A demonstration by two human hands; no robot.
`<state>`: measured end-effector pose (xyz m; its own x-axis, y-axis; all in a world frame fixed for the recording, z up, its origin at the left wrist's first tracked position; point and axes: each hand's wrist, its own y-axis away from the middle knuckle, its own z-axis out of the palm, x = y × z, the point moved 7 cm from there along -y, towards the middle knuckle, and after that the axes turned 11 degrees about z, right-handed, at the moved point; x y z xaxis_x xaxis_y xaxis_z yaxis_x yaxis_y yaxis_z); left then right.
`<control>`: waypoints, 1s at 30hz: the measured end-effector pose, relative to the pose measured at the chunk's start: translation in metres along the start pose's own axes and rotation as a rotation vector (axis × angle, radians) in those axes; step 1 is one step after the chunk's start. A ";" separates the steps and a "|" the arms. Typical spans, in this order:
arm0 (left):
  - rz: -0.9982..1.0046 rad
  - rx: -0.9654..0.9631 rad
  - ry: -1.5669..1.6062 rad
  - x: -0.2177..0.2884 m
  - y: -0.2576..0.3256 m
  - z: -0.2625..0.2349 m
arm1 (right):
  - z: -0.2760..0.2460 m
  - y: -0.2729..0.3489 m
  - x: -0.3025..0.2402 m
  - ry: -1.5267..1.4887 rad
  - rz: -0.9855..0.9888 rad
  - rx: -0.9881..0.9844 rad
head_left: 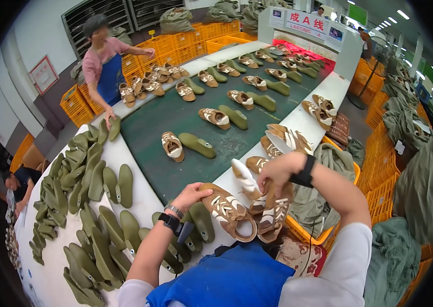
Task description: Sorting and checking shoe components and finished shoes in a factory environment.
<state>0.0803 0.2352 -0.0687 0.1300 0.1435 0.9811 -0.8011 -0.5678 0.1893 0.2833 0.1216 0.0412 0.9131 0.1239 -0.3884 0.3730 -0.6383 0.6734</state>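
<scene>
A brown-and-white lace-up sneaker [226, 211] is in my left hand [194, 195], which pinches it near the toe so that its opening tilts toward me. My right hand [280, 171] is closed on another brown sneaker [277, 210], fingers pointing down over it. Against the right fingers, a shoe with a white sole [245, 176] stands tilted; I cannot tell whether that hand grips it too. More brown sneakers [290, 139] are heaped just beyond my right hand on the white ledge. Olive-green shoe lasts [202, 222] lie beside my left wrist.
A dark green conveyor belt [175, 176] carries rows of sneakers paired with green lasts. Many lasts [96, 179] cover the white table at left. A co-worker [105, 71] in a blue apron touches a last across the belt. Orange crates [383, 176] with green sacks line the right.
</scene>
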 end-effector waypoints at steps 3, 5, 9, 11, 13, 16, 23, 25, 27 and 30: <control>-0.033 -0.031 -0.026 -0.008 0.007 -0.008 | -0.007 -0.065 -0.019 0.153 0.152 -0.327; -0.038 -0.010 -0.037 -0.019 0.010 -0.010 | -0.013 -0.101 -0.025 0.314 0.201 -0.322; 0.112 0.353 -0.309 -0.046 0.023 -0.036 | -0.036 -0.155 -0.031 0.666 0.078 0.226; 0.159 0.340 -0.532 -0.048 0.034 -0.033 | -0.035 -0.162 -0.031 0.567 -0.011 0.274; 0.319 0.335 -0.706 -0.035 0.042 -0.018 | -0.024 -0.174 -0.011 0.232 -0.120 0.211; 0.436 0.333 -0.854 -0.014 0.052 0.007 | -0.050 -0.142 0.003 -0.191 -0.333 0.708; 0.593 0.196 -1.163 0.027 0.046 0.062 | 0.020 -0.149 0.077 -0.389 0.383 0.609; 0.606 0.170 -1.201 0.033 0.042 0.069 | 0.016 -0.146 0.034 -0.433 0.192 0.632; 0.601 0.041 -1.354 0.031 0.037 0.078 | 0.016 -0.154 0.023 -0.502 0.043 0.598; 0.530 0.041 -1.309 0.022 0.028 0.074 | 0.007 -0.164 0.038 -0.584 0.029 0.641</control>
<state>0.1040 0.1625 -0.0386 0.2820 -0.9239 0.2587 -0.9110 -0.3425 -0.2297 0.2556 0.2258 -0.0881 0.6245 -0.1965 -0.7559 0.0258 -0.9621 0.2714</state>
